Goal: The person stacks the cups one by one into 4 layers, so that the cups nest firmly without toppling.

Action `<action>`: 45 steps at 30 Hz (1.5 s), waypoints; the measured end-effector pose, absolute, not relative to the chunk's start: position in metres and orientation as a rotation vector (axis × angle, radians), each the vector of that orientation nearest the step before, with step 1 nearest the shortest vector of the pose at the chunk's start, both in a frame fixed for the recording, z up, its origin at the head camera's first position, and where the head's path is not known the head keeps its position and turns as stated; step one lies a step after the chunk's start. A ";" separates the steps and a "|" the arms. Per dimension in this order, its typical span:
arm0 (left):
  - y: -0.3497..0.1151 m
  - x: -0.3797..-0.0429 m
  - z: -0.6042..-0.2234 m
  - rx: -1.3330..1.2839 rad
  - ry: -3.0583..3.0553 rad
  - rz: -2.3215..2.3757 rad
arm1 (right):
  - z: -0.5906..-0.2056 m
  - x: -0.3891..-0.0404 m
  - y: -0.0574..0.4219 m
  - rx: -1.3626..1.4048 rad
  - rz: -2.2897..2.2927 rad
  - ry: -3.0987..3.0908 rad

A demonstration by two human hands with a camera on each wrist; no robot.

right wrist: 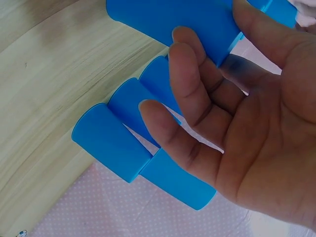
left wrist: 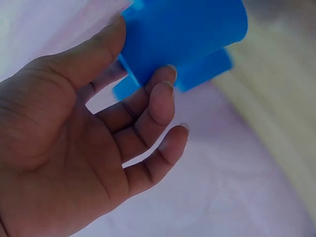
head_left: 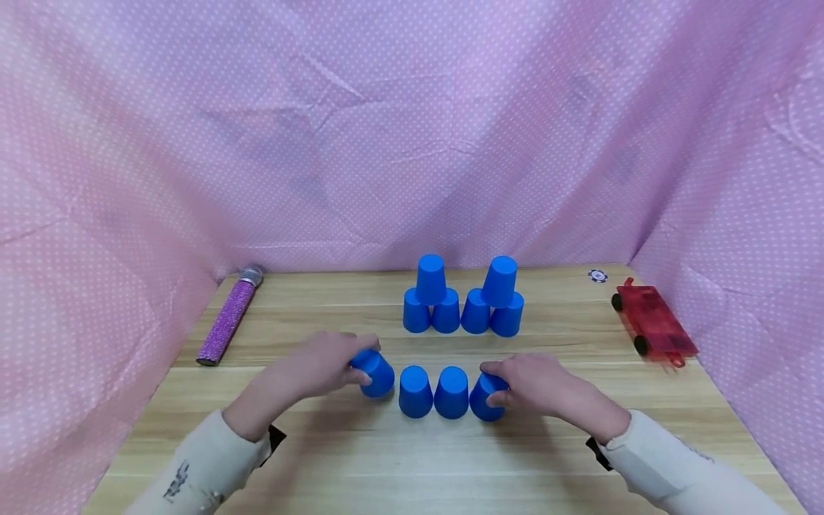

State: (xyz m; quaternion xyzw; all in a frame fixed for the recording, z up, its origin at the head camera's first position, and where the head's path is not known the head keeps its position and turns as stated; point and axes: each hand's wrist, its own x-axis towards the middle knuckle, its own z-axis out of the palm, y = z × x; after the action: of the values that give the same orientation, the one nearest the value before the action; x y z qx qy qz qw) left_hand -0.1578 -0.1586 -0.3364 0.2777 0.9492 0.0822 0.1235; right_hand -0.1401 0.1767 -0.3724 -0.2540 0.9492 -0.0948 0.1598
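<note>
My left hand (head_left: 322, 363) grips a blue cup (head_left: 381, 380) between thumb and fingers. That cup leans a little, at the left of the front row; whether it touches the table cannot be told. At the row's right end, my right hand (head_left: 541, 385) holds another upside-down blue cup (head_left: 483, 400) by its sides. Between them, two blue cups, one on the left (head_left: 415, 393) and one on the right (head_left: 452, 393), stand upside down side by side. The wrist views show the left hand's cup (left wrist: 187, 34) and the right hand's cup (right wrist: 168, 19) close up, each partly hidden by fingers.
Behind the row stand two small cup pyramids, one topped by a cup on the left (head_left: 430, 279), the other by a cup on the right (head_left: 500, 281). A purple glitter microphone (head_left: 227, 320) lies left. A poker chip (head_left: 597, 276) and a red toy car (head_left: 653, 322) lie right.
</note>
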 end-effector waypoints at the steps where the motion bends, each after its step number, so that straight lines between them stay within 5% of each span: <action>1: -0.159 -0.159 -0.329 0.820 2.778 0.248 | -0.372 -0.140 0.177 -0.725 -0.267 2.714; 17: -0.094 -0.200 -0.227 0.979 2.868 0.303 | -0.372 -0.140 0.175 -0.693 -0.247 2.708; 45: 0.002 -0.268 -0.271 0.833 2.907 0.039 | -0.372 -0.141 0.176 -0.681 -0.204 2.721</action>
State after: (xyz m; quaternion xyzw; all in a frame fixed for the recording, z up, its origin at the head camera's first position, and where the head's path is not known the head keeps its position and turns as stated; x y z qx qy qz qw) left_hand -0.2682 0.0019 -0.2715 0.2749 0.9596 0.0130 0.0589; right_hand -0.1413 0.1759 -0.3718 -0.2388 0.9544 -0.0717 0.1641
